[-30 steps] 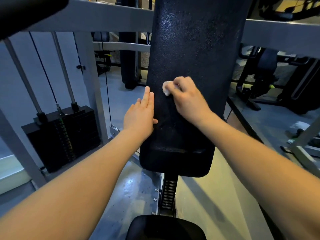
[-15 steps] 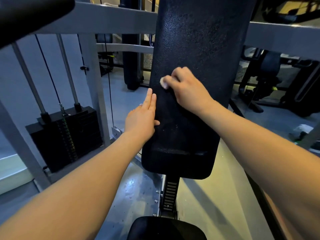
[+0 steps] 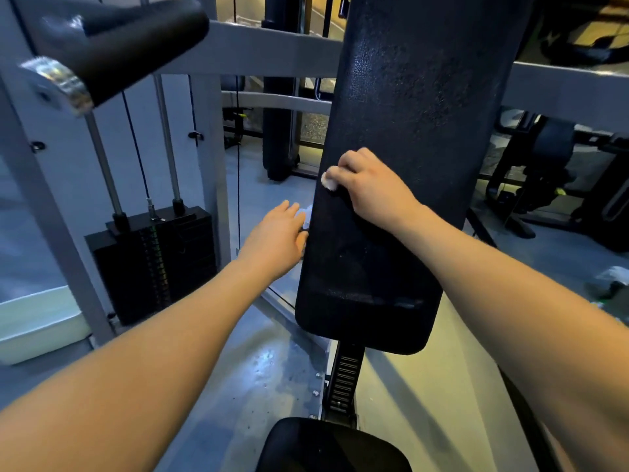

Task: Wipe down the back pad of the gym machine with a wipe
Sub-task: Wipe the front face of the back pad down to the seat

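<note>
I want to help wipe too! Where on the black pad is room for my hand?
Bare: the upper back pad above the right hand, and the lower part down to its rounded bottom edge. Crowded: the left edge, where the right hand grips the wipe and the left hand lies alongside.

Blk weight stack (image 3: 153, 260) at left, seat (image 3: 337, 444) btm center, roller (image 3: 112, 39) top left

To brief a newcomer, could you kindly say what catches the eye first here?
The tall black back pad fills the centre, the right hand pressing a white wipe near its left edge. The left hand is open beside that edge; a weight stack stands lower left.
</note>
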The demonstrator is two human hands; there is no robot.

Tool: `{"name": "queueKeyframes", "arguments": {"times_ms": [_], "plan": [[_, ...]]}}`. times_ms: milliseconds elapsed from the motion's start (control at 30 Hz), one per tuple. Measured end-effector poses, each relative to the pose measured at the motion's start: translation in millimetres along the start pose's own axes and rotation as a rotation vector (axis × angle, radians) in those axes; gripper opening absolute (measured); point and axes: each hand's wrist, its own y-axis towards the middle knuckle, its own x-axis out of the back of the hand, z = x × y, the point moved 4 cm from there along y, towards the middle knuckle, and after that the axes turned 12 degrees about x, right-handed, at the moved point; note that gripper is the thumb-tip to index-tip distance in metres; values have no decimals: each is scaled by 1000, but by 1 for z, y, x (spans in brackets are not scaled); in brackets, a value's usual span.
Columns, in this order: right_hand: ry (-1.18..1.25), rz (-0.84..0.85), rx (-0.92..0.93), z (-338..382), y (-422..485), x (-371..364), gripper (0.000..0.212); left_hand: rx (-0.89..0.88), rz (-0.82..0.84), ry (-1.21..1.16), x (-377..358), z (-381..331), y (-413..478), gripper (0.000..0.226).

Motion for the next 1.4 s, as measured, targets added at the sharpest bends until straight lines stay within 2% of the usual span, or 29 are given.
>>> {"name": "queueKeyframes", "arguments": {"times_ms": [33,100,167,300,433,533,600,667,733,800,933,1033,1100,1167,1267,1400], "plan": [[-38,-35,-64,-7,9,5,27,26,-31,-11,2,7,-5,20],[-56,-132,-238,-17,18,11,25,93,-58,-43,3,16,-15,39],[-33,-179,-295,-9,18,5,28,212,-56,-80,3,24,-21,41],[35,-171,-256,26,-8,-15,30,314,-26,-131,-12,37,-29,34],[133,-37,-132,78,-54,-45,25,332,28,-187,-20,32,-40,30],[175,114,66,114,-83,-58,21,305,108,-268,-23,26,-44,35],[114,150,165,105,-76,-48,16,273,123,-312,-22,22,-45,39],[42,67,74,79,-57,-31,17,243,116,-333,-18,18,-42,41],[-21,-65,-137,50,-45,-15,23,221,74,-343,-14,16,-39,45],[-23,-123,-231,49,-45,-14,26,154,19,-331,-12,10,-38,54],[115,-51,-211,94,-84,-38,19,-17,-18,-277,-11,-2,-41,80],[191,113,-67,119,-114,-48,13,-74,33,-199,-18,-4,-41,88],[172,155,37,108,-111,-37,9,-85,103,-122,-25,-6,-39,93],[90,92,-47,76,-94,-19,10,-68,158,-89,-30,-8,-38,97],[-29,-60,-297,30,-78,3,20,-39,139,-96,-32,-12,-40,98],[82,-59,-331,73,-99,-17,16,-32,114,-85,-30,-13,-41,92]]}}
